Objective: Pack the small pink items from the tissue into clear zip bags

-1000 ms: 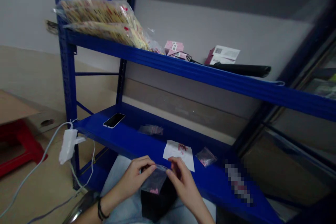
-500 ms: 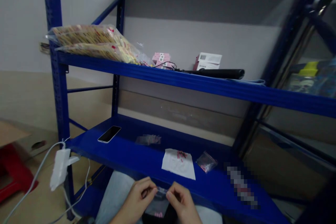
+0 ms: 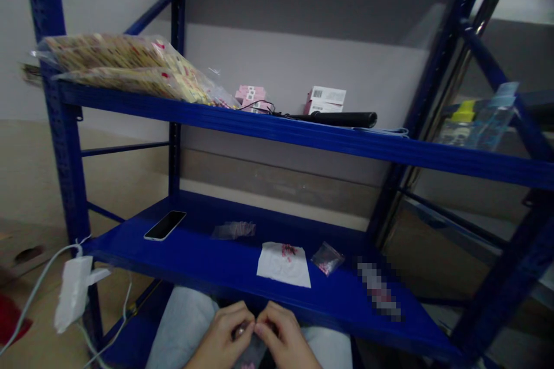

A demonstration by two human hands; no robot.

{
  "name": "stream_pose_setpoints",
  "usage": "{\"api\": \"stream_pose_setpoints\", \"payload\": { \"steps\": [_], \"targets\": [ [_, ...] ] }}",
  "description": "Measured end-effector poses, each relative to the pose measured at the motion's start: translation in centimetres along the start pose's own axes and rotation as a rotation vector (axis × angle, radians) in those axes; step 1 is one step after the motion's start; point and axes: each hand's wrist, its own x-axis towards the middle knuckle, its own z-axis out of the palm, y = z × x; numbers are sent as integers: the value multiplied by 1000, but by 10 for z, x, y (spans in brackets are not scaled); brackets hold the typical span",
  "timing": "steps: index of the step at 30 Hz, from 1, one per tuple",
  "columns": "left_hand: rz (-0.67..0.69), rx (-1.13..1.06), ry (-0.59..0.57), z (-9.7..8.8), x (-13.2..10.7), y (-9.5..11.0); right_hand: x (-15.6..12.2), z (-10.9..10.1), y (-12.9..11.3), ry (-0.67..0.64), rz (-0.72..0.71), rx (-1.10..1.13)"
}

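Low in front of my lap, my left hand (image 3: 230, 331) and my right hand (image 3: 279, 331) are close together, thumbs and fingers pinched on the top edge of a small clear zip bag (image 3: 253, 351). Small pink pieces (image 3: 248, 365) show at the bottom of this bag, partly cut off by the frame. On the blue shelf just beyond lies a white sheet of paper (image 3: 283, 268) with several small red and pink pieces (image 3: 288, 251) on it. To its right rests another clear zip bag (image 3: 328, 258) with pink and white pieces inside.
Flat clear bags (image 3: 234, 230) and a phone (image 3: 165, 225) lie left on the lower shelf (image 3: 194, 259). The upper shelf (image 3: 216, 118) bears bulging bags (image 3: 116, 60), small boxes (image 3: 325, 99) and a black rod (image 3: 346, 119). A white power strip (image 3: 73, 291) hangs at left.
My hands have drawn together along the top of the bag, so their fingertips now almost meet. The view has shifted to the right.
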Motion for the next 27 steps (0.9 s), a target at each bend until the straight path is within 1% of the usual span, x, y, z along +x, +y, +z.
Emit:
{"api": "stream_pose_setpoints", "payload": {
  "steps": [4, 7, 9, 11, 12, 13, 14, 15, 16, 18, 19, 21, 22, 24, 25, 27],
  "targets": [
    [50, 40, -71, -3, 2, 2, 0, -14, -5, -55, 1, -125],
    [86, 38, -103, -6, 11, 6, -1, -27, -11, -91, 29, -178],
    [99, -27, -159, -12, 24, 7, -1, -40, -13, -95, 30, -177],
    [95, -102, -195, -27, 46, 0, 0, -60, -11, -87, 15, -158],
    [80, -111, -140, -38, 59, -7, 2, -73, -7, -68, 13, -145],
    [65, -67, -19, -51, 73, -16, 5, -89, 0, -49, 18, -129],
    [49, 33, 104, -66, 87, -28, 10, -107, 9, 12, 44, -103],
    [16, 169, 169, -82, 101, -41, 16, -126, 21, 55, 80, -87],
    [-35, 311, 173, -96, 114, -55, 24, -146, 35, 82, 129, -81],
    [-89, 382, 150, -119, 137, -83, 43, -185, 68, 103, 222, -98],
    [-109, 410, 126, -127, 147, -95, 52, -202, 85, 122, 267, -150],
    [-131, 435, 66, -134, 165, -113, 65, -229, 118, 265, 332, -332],
    [-139, 449, 26, -135, 172, -120, 68, -236, 132, 386, 353, -430],
    [-157, 490, -76, -134, 185, -129, 67, -240, 152, 539, 379, -576],
    [-163, 518, -131, -134, 190, -132, 64, -236, 159, 588, 372, -626],
    [-161, 571, -217, -133, 196, -135, 54, -220, 163, 631, 298, -669]
  ]
}}
